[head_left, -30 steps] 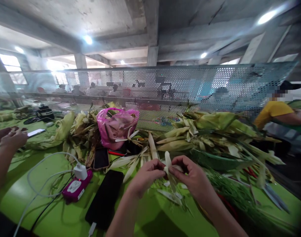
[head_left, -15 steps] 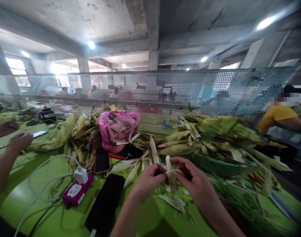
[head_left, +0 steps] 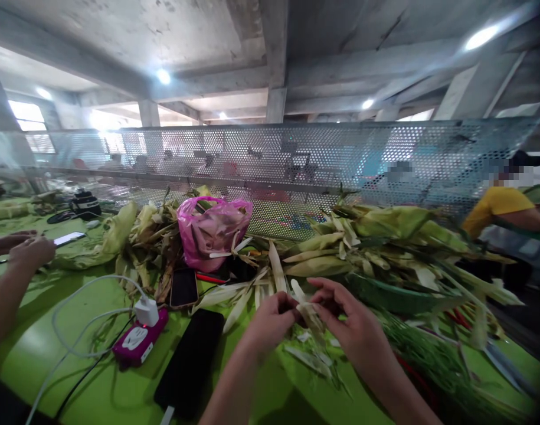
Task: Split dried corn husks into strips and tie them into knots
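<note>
Between my two hands is a pale folded corn husk [head_left: 308, 308], its rounded end pointing up and its loose strips hanging toward the table. My left hand [head_left: 273, 319] pinches it from the left with thumb and forefinger. On the other side, my right hand [head_left: 346, 316] has thumb and fingers closed on the husk, the forefinger raised near its top. Cut husk scraps [head_left: 311, 360] lie on the green table just below. A heap of husks [head_left: 385, 236] sits behind my right hand, partly in a green basket [head_left: 389, 295].
A pink plastic bag [head_left: 212, 230] of husks stands at the back. Left of my arms lie a black power bank [head_left: 190, 360], a phone [head_left: 183, 288] and a purple power strip [head_left: 139, 339] with cables. Green string [head_left: 429, 354] and a knife [head_left: 509, 369] lie right. Another person's hands [head_left: 30, 251] are far left.
The husk's upper end has tipped slightly left, and the strip across it now lies closer against it. My hands stay almost in place. The other person's hands have come together.
</note>
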A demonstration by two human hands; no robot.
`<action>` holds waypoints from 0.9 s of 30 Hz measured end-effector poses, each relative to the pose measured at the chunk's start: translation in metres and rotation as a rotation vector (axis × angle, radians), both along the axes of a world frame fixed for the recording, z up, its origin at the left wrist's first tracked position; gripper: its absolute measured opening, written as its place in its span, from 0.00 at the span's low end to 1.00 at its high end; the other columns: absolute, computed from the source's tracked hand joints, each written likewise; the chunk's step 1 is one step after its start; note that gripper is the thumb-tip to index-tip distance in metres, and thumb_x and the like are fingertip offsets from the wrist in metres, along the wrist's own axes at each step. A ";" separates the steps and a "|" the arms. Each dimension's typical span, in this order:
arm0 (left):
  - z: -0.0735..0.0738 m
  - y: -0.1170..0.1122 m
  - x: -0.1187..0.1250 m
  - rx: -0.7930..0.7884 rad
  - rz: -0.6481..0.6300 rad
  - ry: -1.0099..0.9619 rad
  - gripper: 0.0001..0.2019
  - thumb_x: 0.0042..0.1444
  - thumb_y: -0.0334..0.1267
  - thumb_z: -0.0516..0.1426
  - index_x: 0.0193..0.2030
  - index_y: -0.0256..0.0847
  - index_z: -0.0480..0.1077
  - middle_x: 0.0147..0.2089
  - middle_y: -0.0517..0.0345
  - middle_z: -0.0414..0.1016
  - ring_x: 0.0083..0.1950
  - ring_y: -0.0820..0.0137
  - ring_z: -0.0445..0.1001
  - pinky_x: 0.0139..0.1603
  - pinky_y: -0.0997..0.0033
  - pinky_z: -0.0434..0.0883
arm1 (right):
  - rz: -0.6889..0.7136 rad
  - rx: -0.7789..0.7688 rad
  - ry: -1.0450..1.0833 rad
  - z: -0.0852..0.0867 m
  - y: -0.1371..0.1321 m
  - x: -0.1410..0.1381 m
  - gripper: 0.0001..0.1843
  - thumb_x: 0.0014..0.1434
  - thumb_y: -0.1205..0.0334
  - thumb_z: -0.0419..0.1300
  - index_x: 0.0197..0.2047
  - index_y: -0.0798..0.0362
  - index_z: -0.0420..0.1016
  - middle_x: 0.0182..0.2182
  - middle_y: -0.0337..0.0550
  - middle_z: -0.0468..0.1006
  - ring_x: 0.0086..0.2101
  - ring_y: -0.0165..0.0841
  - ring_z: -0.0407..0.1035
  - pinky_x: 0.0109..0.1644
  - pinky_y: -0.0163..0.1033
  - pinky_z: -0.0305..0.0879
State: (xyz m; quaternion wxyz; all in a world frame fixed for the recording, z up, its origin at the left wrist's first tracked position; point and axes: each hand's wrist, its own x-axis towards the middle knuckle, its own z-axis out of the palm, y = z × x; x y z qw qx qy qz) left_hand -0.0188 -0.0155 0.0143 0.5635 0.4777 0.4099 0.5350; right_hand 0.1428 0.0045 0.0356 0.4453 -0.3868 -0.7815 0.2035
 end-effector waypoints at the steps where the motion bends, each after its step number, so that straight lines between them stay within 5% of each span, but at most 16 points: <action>1: 0.000 0.000 0.001 -0.018 -0.025 -0.042 0.07 0.47 0.38 0.61 0.28 0.39 0.66 0.26 0.59 0.71 0.25 0.75 0.66 0.29 0.72 0.62 | -0.004 0.012 -0.027 -0.001 0.000 0.000 0.18 0.59 0.62 0.56 0.53 0.48 0.67 0.34 0.40 0.76 0.33 0.32 0.72 0.39 0.36 0.69; 6: -0.001 0.000 0.007 -0.097 -0.136 -0.219 0.15 0.39 0.42 0.66 0.30 0.37 0.69 0.26 0.56 0.72 0.27 0.70 0.72 0.33 0.66 0.69 | 0.003 0.053 -0.120 -0.004 -0.003 -0.005 0.17 0.60 0.62 0.55 0.53 0.47 0.69 0.36 0.41 0.78 0.35 0.33 0.74 0.40 0.37 0.70; 12: -0.004 0.003 0.006 -0.118 0.028 -0.358 0.19 0.37 0.44 0.67 0.34 0.38 0.67 0.28 0.57 0.75 0.26 0.69 0.73 0.32 0.69 0.67 | -0.129 0.327 -0.088 0.001 -0.011 -0.013 0.09 0.59 0.61 0.58 0.43 0.49 0.71 0.40 0.46 0.76 0.40 0.38 0.71 0.46 0.43 0.68; 17: 0.002 0.002 0.006 -0.097 0.168 -0.379 0.16 0.40 0.39 0.65 0.35 0.38 0.66 0.28 0.61 0.72 0.27 0.74 0.69 0.29 0.75 0.64 | -0.045 0.323 -0.228 -0.013 -0.012 -0.024 0.05 0.57 0.66 0.56 0.39 0.50 0.69 0.35 0.44 0.75 0.35 0.37 0.71 0.39 0.40 0.68; 27: 0.005 -0.001 0.012 -0.113 0.230 -0.410 0.17 0.39 0.38 0.65 0.31 0.41 0.60 0.26 0.64 0.69 0.27 0.76 0.66 0.30 0.76 0.62 | -0.265 0.498 -0.442 -0.032 -0.006 -0.027 0.04 0.59 0.64 0.54 0.40 0.52 0.67 0.34 0.46 0.75 0.36 0.39 0.70 0.40 0.41 0.62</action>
